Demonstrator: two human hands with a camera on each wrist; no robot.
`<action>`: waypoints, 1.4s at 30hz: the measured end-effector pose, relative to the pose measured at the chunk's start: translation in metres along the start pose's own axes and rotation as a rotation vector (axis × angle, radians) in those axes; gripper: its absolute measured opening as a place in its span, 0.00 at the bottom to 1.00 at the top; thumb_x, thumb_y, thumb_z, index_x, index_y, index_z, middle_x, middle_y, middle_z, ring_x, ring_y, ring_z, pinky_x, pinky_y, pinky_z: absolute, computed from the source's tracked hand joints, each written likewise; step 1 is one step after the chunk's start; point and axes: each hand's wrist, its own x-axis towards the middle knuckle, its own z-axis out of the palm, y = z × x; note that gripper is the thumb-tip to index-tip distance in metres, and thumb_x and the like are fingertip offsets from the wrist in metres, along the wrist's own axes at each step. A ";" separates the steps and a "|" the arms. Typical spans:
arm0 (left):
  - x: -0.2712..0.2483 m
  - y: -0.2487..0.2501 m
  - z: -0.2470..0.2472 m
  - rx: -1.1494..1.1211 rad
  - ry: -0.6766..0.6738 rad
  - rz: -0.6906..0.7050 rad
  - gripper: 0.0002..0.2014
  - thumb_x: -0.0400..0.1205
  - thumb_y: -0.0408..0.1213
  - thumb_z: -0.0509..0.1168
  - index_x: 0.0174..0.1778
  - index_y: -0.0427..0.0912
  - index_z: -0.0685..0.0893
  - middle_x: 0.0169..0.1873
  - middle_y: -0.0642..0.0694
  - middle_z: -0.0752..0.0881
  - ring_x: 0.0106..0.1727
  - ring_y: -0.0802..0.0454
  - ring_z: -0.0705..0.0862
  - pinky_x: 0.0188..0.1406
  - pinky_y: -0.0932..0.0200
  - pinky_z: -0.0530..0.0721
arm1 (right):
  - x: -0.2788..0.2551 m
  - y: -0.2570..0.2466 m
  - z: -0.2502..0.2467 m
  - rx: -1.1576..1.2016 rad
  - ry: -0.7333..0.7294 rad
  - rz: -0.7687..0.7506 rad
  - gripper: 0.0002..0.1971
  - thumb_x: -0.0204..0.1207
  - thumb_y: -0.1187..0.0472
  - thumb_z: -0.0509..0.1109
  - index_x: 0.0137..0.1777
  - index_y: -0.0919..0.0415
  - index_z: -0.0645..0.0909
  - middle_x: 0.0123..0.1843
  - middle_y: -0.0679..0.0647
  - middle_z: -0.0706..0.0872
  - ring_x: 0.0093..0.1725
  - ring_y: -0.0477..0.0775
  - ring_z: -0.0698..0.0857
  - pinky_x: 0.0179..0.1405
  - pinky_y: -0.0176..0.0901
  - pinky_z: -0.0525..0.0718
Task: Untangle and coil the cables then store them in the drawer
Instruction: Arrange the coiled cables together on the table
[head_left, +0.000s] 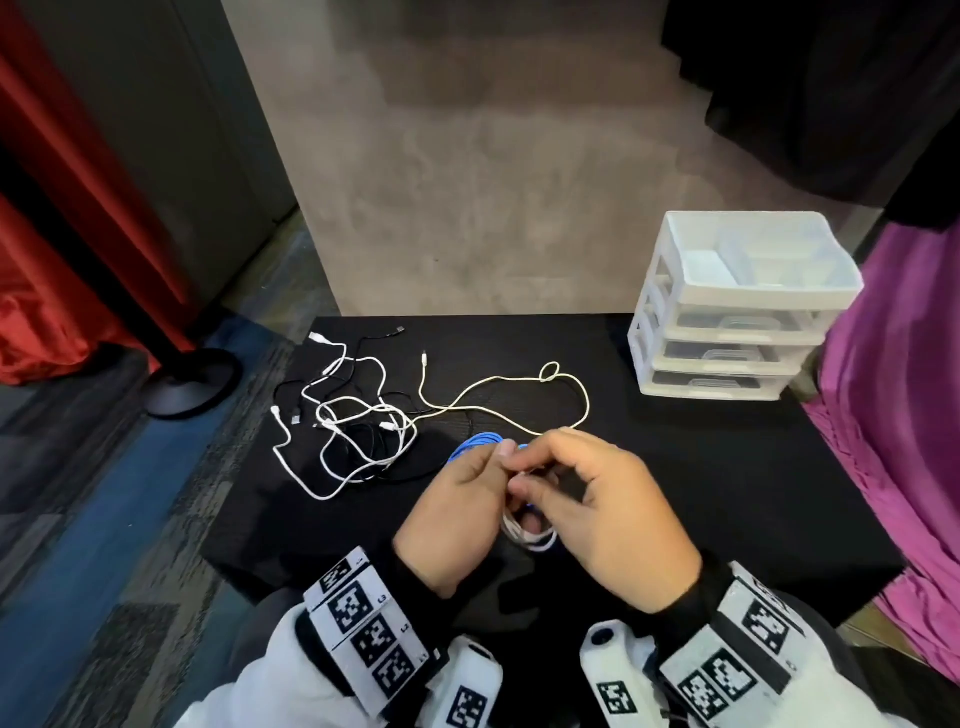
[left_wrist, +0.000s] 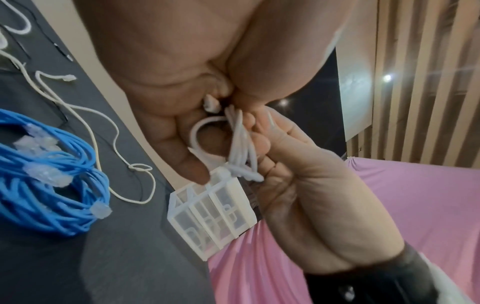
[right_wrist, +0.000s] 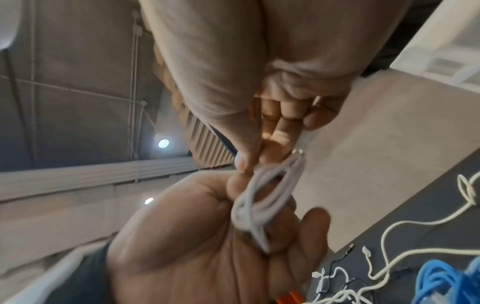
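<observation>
A small white cable coil (head_left: 530, 538) hangs between both hands above the front of the black table (head_left: 727, 467). My left hand (head_left: 498, 457) holds one side of the white cable coil (right_wrist: 262, 197) in its curled fingers. My right hand (head_left: 535, 486) pinches the other side of the coil (left_wrist: 240, 142). A coiled blue cable (head_left: 470, 446) lies on the table just behind the left hand. Further left is a tangle of white and black cables (head_left: 358, 421). A cream cable (head_left: 519, 387) with a small knot loop trails across the middle. The drawer unit (head_left: 727, 322) stands at the back right.
The drawer unit's three drawers look closed; its top tray holds small white items. A pink cloth (head_left: 904, 389) hangs beside the table on the right. A red curtain and a black stand base (head_left: 192, 384) are on the floor to the left.
</observation>
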 end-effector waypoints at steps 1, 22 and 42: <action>-0.003 0.000 0.001 -0.011 -0.004 -0.012 0.18 0.93 0.41 0.55 0.47 0.36 0.86 0.31 0.45 0.85 0.28 0.55 0.81 0.32 0.58 0.80 | 0.002 -0.001 -0.003 0.064 0.009 0.042 0.08 0.76 0.62 0.81 0.47 0.47 0.90 0.41 0.46 0.89 0.41 0.46 0.88 0.52 0.57 0.86; -0.012 -0.019 -0.004 0.013 0.072 0.115 0.09 0.92 0.40 0.55 0.55 0.37 0.74 0.23 0.53 0.76 0.23 0.56 0.71 0.24 0.60 0.72 | -0.018 0.015 0.005 0.391 -0.107 0.273 0.05 0.78 0.66 0.80 0.50 0.62 0.86 0.38 0.54 0.88 0.41 0.46 0.83 0.50 0.38 0.84; -0.007 -0.012 0.001 -0.010 0.044 -0.049 0.17 0.90 0.44 0.62 0.37 0.43 0.87 0.27 0.48 0.81 0.23 0.54 0.75 0.34 0.50 0.85 | -0.020 0.021 0.000 -0.161 0.073 -0.141 0.12 0.77 0.61 0.80 0.58 0.47 0.88 0.54 0.37 0.86 0.53 0.43 0.88 0.54 0.34 0.83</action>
